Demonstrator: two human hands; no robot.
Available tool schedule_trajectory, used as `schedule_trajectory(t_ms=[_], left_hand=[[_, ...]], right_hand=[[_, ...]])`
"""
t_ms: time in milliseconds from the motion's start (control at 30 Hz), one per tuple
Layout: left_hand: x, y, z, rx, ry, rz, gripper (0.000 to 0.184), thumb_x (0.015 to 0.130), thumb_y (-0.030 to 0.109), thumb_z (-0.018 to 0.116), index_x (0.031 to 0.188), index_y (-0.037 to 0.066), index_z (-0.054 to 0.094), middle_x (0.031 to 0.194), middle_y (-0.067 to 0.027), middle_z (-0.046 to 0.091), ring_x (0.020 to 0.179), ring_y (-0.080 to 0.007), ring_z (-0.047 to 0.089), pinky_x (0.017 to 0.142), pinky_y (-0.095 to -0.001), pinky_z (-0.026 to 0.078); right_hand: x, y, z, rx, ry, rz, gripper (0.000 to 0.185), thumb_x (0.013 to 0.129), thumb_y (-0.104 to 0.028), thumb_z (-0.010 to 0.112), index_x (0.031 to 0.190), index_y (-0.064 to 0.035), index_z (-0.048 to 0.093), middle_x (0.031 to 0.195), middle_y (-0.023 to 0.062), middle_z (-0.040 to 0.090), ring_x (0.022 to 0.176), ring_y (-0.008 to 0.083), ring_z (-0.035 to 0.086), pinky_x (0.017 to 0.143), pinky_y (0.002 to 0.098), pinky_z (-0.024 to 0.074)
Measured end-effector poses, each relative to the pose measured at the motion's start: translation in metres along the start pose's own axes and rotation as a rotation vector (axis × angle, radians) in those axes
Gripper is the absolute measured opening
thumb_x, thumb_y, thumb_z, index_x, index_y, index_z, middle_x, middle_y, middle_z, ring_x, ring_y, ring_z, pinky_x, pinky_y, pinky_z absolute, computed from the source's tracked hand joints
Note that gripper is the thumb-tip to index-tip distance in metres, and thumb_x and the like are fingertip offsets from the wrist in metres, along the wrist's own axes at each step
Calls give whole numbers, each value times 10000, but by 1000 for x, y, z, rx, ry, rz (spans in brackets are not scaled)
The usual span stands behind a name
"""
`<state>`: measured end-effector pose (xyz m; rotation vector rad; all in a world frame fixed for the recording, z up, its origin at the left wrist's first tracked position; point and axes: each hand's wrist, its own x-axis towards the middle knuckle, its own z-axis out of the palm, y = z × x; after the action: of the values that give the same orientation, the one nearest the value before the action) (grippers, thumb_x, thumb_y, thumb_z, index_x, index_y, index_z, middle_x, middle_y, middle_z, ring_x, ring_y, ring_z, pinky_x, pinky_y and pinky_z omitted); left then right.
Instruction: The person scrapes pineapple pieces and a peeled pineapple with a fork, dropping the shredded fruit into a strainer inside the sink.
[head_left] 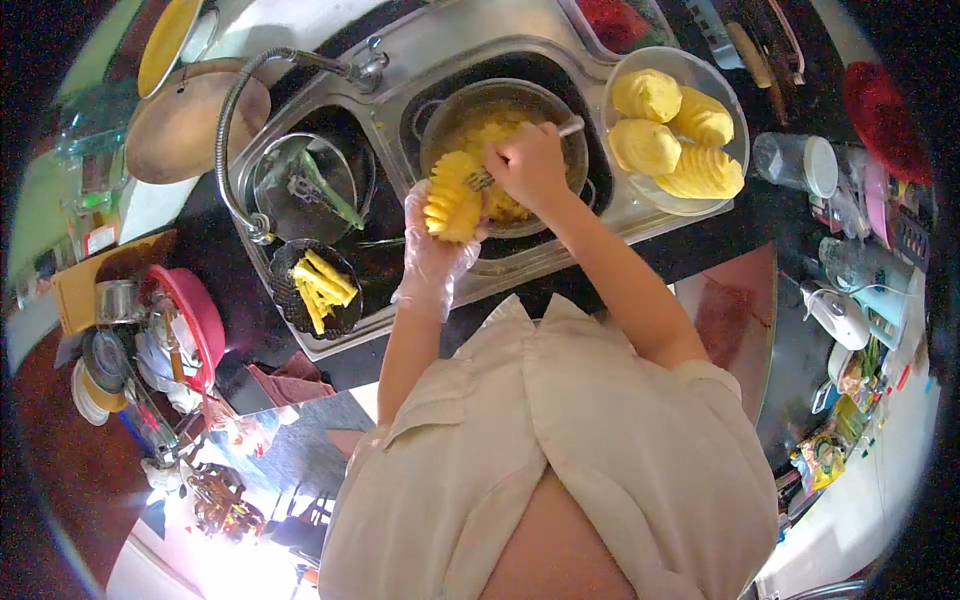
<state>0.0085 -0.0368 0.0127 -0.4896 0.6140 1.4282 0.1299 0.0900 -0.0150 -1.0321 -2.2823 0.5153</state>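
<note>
My left hand (432,250), in a clear plastic glove, is closed around a peeled pineapple (452,205) with grooves cut along its side. Bare, my right hand (530,165) grips a fork (481,180); its tines touch or nearly touch the pineapple, and a pale handle end sticks out behind the fist. Both hands are over a metal pot (573,140) in the right sink basin, with yellow pineapple flesh inside. To the right, a clear bowl (737,110) holds several peeled pineapples (645,148).
Yellow pineapple strips (322,287) lie in a black dish (284,290) at the sink's left corner. A glass lid (280,205) sits in the left basin beneath the curved faucet (225,130). A pink basin (205,310) stands left; a lidded jar (820,167) is right.
</note>
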Motion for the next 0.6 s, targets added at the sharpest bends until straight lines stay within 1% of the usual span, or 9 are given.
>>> schedule_trajectory(t_ms=[33,67,100,200,233,300,400,533,600], left_hand=[[-2,-6,6,42,79,48,447,837,419,570,1172,123,551,1119,-97,608,997,-293,610,670,-436,577],[-3,-9,9,86,159,94,444,834,415,576,1171,127,553,1111,-94,610,980,-290,613,672,-435,573],[-2,-5,10,121,108,76,437,825,406,590,1163,131,556,1089,-86,611,950,-285,612,679,-418,562],[-6,-8,17,11,250,85,409,819,394,599,1134,135,561,1064,-76,609,928,-272,613,671,-406,554],[-3,-6,12,8,252,86,409,819,394,599,1134,135,561,1064,-76,609,928,-272,613,671,-406,554],[2,-3,-3,31,168,-38,394,809,399,604,1105,141,564,1038,-71,612,909,-264,617,638,-387,547],[9,-7,-15,86,223,1,397,801,413,610,1090,145,564,1018,-60,613,895,-251,617,612,-380,535],[13,-4,-17,129,209,-53,385,806,412,608,1089,154,566,1032,-60,610,923,-234,609,657,-359,528],[8,-9,-5,208,369,60,394,793,451,577,1047,151,602,966,-59,646,766,-261,637,540,-344,520]], right_hand=[[4,3,3,0,-5,-1,350,788,-294,626,533,-56,600,565,87,559,597,298,524,642,435,382],[10,7,6,23,39,-95,329,767,-276,638,517,-67,591,550,79,540,601,280,524,661,425,381],[16,6,4,47,84,-189,312,746,-258,650,501,-77,582,535,71,520,606,262,524,680,415,381],[27,7,-11,48,12,-132,287,735,-229,665,501,-83,586,570,58,556,650,254,544,689,418,389],[25,3,-9,50,8,-134,287,735,-229,665,501,-83,586,570,58,556,650,254,544,689,418,389],[16,-6,-1,102,-18,-307,279,720,-214,667,492,-84,571,595,45,579,695,237,559,701,418,396],[11,7,23,111,69,-353,300,731,-232,655,484,-89,562,604,37,590,713,227,565,710,410,401],[19,31,39,82,-24,-264,308,751,-278,646,500,-102,611,594,51,601,777,238,568,731,428,401],[24,42,27,-48,-33,-294,305,752,-243,647,496,-98,567,600,43,588,701,237,563,697,411,402]])
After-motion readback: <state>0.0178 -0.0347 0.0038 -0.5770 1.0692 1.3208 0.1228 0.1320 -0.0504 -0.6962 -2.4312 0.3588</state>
